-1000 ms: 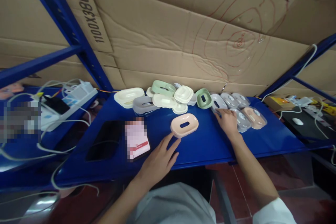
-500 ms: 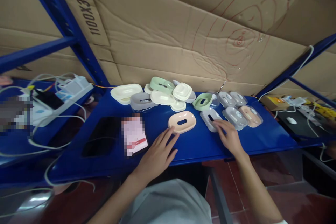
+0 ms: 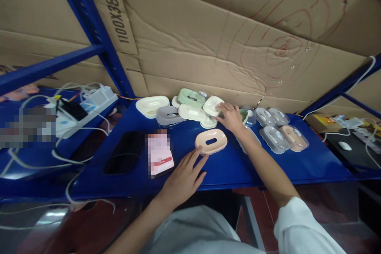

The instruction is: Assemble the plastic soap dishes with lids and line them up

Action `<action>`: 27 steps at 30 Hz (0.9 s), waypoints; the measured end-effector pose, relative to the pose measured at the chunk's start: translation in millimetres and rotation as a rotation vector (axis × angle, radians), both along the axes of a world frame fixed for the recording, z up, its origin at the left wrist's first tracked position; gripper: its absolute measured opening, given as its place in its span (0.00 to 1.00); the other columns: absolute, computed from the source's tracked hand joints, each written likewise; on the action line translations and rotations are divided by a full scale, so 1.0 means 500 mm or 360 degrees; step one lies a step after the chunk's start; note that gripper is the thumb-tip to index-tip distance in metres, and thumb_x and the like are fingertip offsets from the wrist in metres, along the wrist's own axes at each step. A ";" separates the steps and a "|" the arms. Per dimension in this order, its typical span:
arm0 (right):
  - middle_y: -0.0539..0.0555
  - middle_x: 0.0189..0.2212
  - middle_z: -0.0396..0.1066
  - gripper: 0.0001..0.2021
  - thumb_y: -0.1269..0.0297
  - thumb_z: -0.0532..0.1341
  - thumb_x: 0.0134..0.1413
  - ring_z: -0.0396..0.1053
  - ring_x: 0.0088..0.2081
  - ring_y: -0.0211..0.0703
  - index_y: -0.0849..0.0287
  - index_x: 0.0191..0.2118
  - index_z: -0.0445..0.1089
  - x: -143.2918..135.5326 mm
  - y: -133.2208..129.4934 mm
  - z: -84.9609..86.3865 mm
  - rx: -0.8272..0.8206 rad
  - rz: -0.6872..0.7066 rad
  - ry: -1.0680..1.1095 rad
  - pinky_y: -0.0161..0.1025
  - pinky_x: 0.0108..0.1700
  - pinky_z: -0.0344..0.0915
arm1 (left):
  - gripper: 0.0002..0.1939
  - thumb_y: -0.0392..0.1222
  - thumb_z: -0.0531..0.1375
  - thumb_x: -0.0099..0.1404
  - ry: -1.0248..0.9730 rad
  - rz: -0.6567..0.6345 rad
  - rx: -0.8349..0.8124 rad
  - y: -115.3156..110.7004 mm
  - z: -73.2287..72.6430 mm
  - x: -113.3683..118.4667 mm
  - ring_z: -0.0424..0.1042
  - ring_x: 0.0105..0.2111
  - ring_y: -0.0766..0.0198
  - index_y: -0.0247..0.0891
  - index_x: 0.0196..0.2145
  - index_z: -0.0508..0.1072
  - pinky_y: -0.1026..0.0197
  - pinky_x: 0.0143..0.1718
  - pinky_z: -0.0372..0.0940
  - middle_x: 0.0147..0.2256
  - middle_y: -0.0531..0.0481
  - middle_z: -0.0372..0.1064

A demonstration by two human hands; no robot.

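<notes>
A peach oval soap dish [image 3: 218,147] with a dark slot in its middle lies on the blue table. My left hand [image 3: 186,176] rests at its near left edge, fingers stretched out and apart, fingertips touching the rim. My right hand [image 3: 231,117] reaches into the pile behind, its fingers and thumb closed at the right edge of a cream dish [image 3: 210,105]. Beside that dish are a green dish [image 3: 187,97], a long cream piece [image 3: 190,112] and a grey dish [image 3: 166,119]. My right hand and forearm partly hide another green dish [image 3: 244,116] and a grey tray [image 3: 241,145].
Several clear-lidded grey packs [image 3: 275,139] and a peach pack [image 3: 296,138] stand at the right. A phone [image 3: 160,154] and a dark flat object [image 3: 122,154] lie at the left. Blue posts [image 3: 98,35] and cardboard [image 3: 190,27] border the table; cables [image 3: 98,127] trail at the left.
My right hand has left the grey tray and moved back and left to the cream dish in the pile. My left hand stays at the peach dish. The view has shifted slightly.
</notes>
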State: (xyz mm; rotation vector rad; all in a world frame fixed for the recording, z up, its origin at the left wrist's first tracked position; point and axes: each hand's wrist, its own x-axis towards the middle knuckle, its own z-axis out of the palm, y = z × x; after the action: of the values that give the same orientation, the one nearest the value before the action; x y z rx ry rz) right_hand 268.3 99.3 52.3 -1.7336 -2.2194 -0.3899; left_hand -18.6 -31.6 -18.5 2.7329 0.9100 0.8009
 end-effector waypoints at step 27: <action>0.55 0.51 0.81 0.17 0.60 0.62 0.73 0.78 0.55 0.51 0.47 0.63 0.73 -0.096 -0.387 -0.065 -0.0131 0.0693 0.0795 0.51 0.58 0.73 | 0.26 0.52 0.66 0.72 -0.0055 -0.0266 -0.0005 -0.026 0.008 -0.031 0.68 0.67 0.43 0.37 0.62 0.72 0.39 0.68 0.67 0.64 0.34 0.71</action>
State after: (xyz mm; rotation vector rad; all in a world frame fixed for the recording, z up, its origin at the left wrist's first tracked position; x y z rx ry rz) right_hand 220.2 -94.2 19.9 -1.1591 -2.1588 0.2157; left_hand -33.8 -44.4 -14.5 2.7383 0.6641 0.8112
